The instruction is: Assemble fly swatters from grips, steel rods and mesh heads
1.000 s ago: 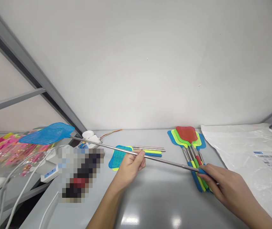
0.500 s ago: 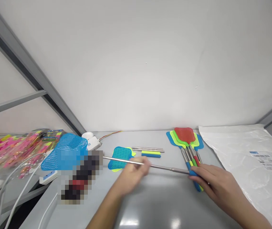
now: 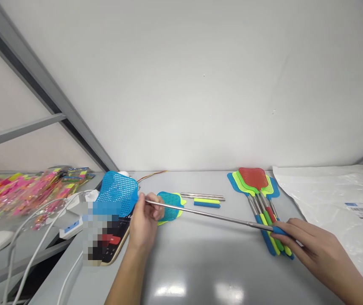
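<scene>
Both hands hold one blue fly swatter [image 3: 119, 190] with its metal telescopic rod drawn out long. My left hand [image 3: 145, 220] pinches the rod right by the blue mesh head. My right hand [image 3: 308, 243] is closed around the blue grip at the other end. Beneath the right hand's side lies a fanned group of assembled swatters, with a red head [image 3: 253, 178] on top of green, yellow and blue ones. Behind my left hand rests a small stack of loose blue and yellow swatter heads [image 3: 170, 205], partly hidden by the fingers.
Loose metal rods [image 3: 203, 196] lie near the wall beside yellow and blue grips [image 3: 207, 203]. A phone [image 3: 116, 241], partly pixelated, sits left, near a power strip [image 3: 71, 226] and white cables. Colourful bagged goods [image 3: 41, 192] fill the far left; a white plastic mailer [image 3: 321, 190] lies right.
My left hand has slid left along the rod to the swatter's head. My right hand, with the grip, has shifted slightly right. The blue head now appears further right in view.
</scene>
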{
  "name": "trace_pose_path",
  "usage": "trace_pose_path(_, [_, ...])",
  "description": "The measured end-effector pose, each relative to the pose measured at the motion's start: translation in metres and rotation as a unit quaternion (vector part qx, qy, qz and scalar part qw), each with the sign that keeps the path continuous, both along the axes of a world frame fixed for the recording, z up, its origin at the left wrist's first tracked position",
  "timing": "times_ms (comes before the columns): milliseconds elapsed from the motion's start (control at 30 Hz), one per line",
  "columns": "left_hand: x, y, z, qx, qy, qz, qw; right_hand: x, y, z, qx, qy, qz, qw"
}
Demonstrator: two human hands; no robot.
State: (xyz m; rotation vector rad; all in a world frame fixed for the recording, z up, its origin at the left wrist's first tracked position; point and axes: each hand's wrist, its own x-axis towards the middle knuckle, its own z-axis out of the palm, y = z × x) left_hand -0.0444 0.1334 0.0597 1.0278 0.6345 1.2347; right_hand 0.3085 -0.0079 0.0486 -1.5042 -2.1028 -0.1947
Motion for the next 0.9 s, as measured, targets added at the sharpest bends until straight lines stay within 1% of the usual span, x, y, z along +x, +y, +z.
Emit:
trace_pose_path(67, [-0.001,0.005,-0.002,-0.016,-0.039,0.078,0.996,0.003,-0.001,-0.002,-0.007,0.001,-0.001,1.0])
trace_pose_path(133, [0.004,0.007,-0.007,-0.013,-0.055,0.145,0.988,0.002,-0.001,-0.004,-0.014,0.01,-0.005,1.0])
trace_pose_path(167, [0.01,0.006,-0.01,-0.001,-0.052,0.165,0.985,0.0,0.0,-0.005,-0.015,0.016,-0.009,1.0])
trace_pose_path(200, [0.017,0.004,-0.013,0.012,-0.041,0.171,0.984,-0.003,0.001,-0.006,-0.014,0.021,-0.01,1.0])
trace_pose_path(233, [0.026,0.0,-0.016,0.026,-0.026,0.167,0.985,-0.008,0.003,-0.007,-0.015,0.025,-0.009,1.0])
trace_pose_path(267, [0.036,-0.004,-0.019,0.038,0.0,0.14,0.989,-0.013,0.005,-0.007,-0.018,0.027,-0.005,0.999])
trace_pose_path(333, [0.053,-0.014,-0.023,0.028,0.044,0.056,0.997,-0.025,0.009,-0.007,-0.034,0.028,0.004,0.999])
trace_pose_path(400, [0.063,-0.022,-0.023,0.021,0.023,0.023,0.999,-0.034,0.013,-0.007,-0.052,0.028,0.005,0.998])
trace_pose_path(467, [0.061,-0.025,-0.02,0.002,-0.03,0.009,0.999,-0.038,0.015,-0.007,-0.06,0.03,0.001,0.998])
trace_pose_path(500, [0.056,-0.025,-0.018,-0.011,-0.064,0.016,0.998,-0.038,0.016,-0.008,-0.057,0.032,-0.001,0.998])
trace_pose_path(533, [0.05,-0.023,-0.015,-0.026,-0.101,0.038,0.994,-0.038,0.016,-0.009,-0.052,0.034,-0.004,0.998])
trace_pose_path(567, [0.042,-0.02,-0.012,-0.041,-0.138,0.078,0.987,-0.037,0.016,-0.011,-0.046,0.034,-0.006,0.998])
trace_pose_path(600, [0.035,-0.017,-0.01,-0.053,-0.167,0.131,0.976,-0.036,0.016,-0.012,-0.041,0.034,-0.009,0.999])
trace_pose_path(667, [0.023,-0.009,-0.005,-0.076,-0.199,0.226,0.95,-0.036,0.015,-0.015,-0.039,0.031,-0.011,0.999])
trace_pose_path(700, [0.019,-0.006,-0.003,-0.091,-0.2,0.25,0.943,-0.037,0.014,-0.017,-0.043,0.03,-0.008,0.999])
trace_pose_path(800, [0.021,-0.004,-0.003,-0.117,-0.154,0.262,0.945,-0.045,0.012,-0.017,-0.046,0.032,-0.005,0.998])
trace_pose_path(900, [0.04,-0.017,-0.011,-0.103,-0.062,0.266,0.956,-0.063,0.012,-0.012,-0.058,0.027,0.013,0.998])
